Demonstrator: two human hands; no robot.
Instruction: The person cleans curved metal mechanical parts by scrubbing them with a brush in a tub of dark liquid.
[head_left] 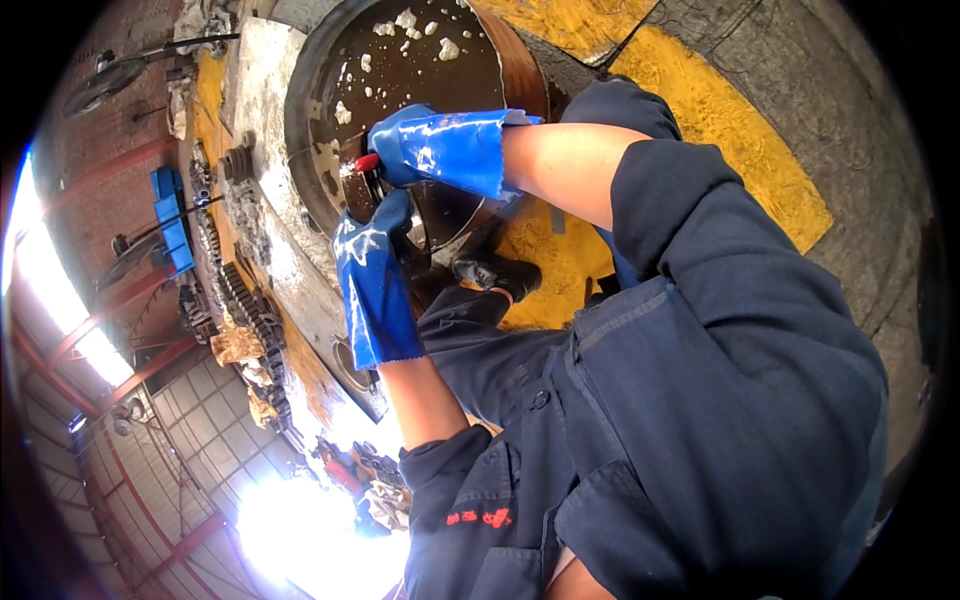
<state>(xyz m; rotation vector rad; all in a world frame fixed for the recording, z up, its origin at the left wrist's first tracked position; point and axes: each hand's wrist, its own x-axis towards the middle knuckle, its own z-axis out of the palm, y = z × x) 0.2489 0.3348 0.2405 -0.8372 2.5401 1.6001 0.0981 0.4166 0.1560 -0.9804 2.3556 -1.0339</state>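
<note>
Blue-gloved right hand (400,150) is closed on a red-ended object (367,162) jutting left over the round drum (520,60) of dark liquid (440,85), long axis mostly hidden; left hand (368,242) lies on its near side, less close, grip cannot be told.

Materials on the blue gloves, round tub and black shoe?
Blue gloves: likely rubber or PVC coating, glossy; sharp white highlights show along the cuff.
Round tub: probably steel, dull and weathered; its thin wall looks rusty brown.
Black shoe: leather or synthetic, can't tell which; smooth with slight sheen.
</note>
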